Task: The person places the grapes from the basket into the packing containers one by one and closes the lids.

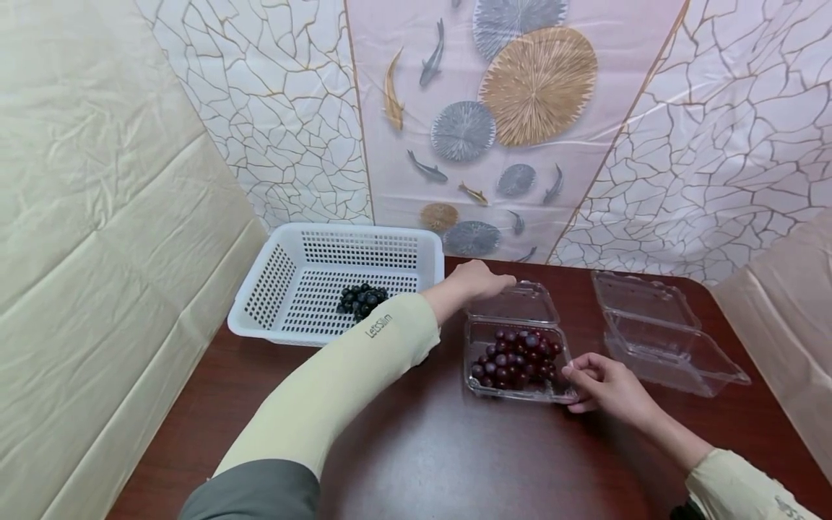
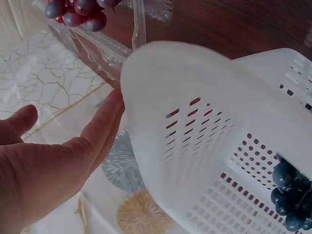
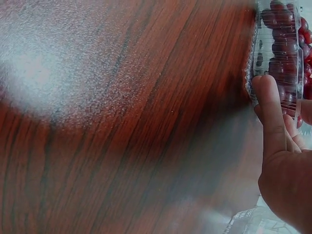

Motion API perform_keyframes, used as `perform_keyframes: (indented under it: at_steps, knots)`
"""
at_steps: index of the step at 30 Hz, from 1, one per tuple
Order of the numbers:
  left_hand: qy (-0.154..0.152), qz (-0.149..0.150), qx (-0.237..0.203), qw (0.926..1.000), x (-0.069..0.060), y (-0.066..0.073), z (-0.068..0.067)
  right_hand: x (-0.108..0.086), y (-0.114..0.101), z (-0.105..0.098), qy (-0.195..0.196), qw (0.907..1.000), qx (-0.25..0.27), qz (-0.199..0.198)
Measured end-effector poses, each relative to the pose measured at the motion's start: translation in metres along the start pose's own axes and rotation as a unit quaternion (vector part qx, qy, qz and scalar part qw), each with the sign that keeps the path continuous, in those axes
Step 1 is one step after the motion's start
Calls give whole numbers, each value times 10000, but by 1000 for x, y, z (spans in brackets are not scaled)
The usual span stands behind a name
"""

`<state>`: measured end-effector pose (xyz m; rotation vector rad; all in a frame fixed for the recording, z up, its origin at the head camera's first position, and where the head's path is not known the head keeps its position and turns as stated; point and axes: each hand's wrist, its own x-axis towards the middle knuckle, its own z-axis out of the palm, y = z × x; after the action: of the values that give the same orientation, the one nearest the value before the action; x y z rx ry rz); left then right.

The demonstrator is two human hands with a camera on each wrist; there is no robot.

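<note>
A clear plastic clamshell box (image 1: 477,354) lies with its lid (image 1: 516,307) folded back, and a bunch of red grapes (image 1: 520,357) fills its tray. My right hand (image 1: 607,386) pinches the front right corner of this box; in the right wrist view its fingers (image 3: 270,112) lie against the clear side wall. At the lid's far left edge is my left hand (image 1: 477,280), thumb apart and fingers (image 2: 100,122) fairly straight, their tips partly hidden behind the basket in the left wrist view. Whether they touch the lid, I cannot tell.
To the left stands a white perforated basket (image 1: 260,328) with a bunch of dark grapes (image 1: 360,300) inside. A second clear clamshell box (image 1: 676,354), lid up, sits at the right. Patterned cloth (image 1: 403,202) hangs behind the dark wooden table (image 1: 416,440).
</note>
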<state>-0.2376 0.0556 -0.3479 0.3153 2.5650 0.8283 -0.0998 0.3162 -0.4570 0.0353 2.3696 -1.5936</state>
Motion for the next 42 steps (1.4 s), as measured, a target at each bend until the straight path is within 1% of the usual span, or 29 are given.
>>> perform_keyframes:
  at_steps: [3, 5, 8, 12, 14, 16, 18, 19, 22, 27, 29, 32, 36, 39, 41, 42]
  knots:
    - [-96, -239, -126, 9996, 4, 1, 0, -1, 2, 0, 17, 10000, 10, 16]
    - [-185, -387, -287, 9987, 7, 1, 1, -1, 2, 0, 34, 10000, 11, 16]
    - [-290, -467, -349, 9979, 12, -1, 3, -1, 2, 0, 52, 10000, 5, 10]
    - [-624, -572, -424, 9955, 17, -4, 3, -2, 2, 0, 54, 10000, 25, -6]
    - [-889, -649, -648, 9918, 19, -5, 2, -2, 3, 0, 61, 10000, 32, -4]
    - [-1079, -736, -860, 9877, 21, -6, 3, -2, 3, 0, 65, 10000, 37, -1]
    - [-1180, -759, -1055, 9845, 23, -7, 5, -3, 4, 0, 58, 10000, 41, 0]
    - [-1203, -792, -1163, 9827, 24, -7, 6, -3, 4, -1, 59, 10000, 37, 18]
    - [-1231, -845, -1304, 9802, 28, -10, 10, -2, 3, 0, 46, 10000, 63, 13]
    - [-1232, -1074, -1461, 9757, 31, -12, 15, -1, 4, 0, 13, 9999, 106, -35]
    - [-1123, -1178, -1491, 9753, 31, -13, 16, -1, 3, 0, 7, 9999, 114, -49]
    - [-959, -1063, -1371, 9802, 30, -13, 17, 0, 2, -1, -18, 9999, 97, -89]
    - [-450, -953, -1193, 9873, 26, -11, 19, 0, 2, -2, -43, 9999, 83, -115]
    - [31, -1098, -1357, 9846, 24, -8, 21, 0, 2, -2, -56, 9999, 114, -116]
    - [283, -1163, -1608, 9797, 24, -6, 21, 0, 3, -3, -55, 9998, 132, -112]
    - [357, -1161, -1742, 9772, 24, -5, 20, 0, 3, -3, -53, 9998, 118, -116]
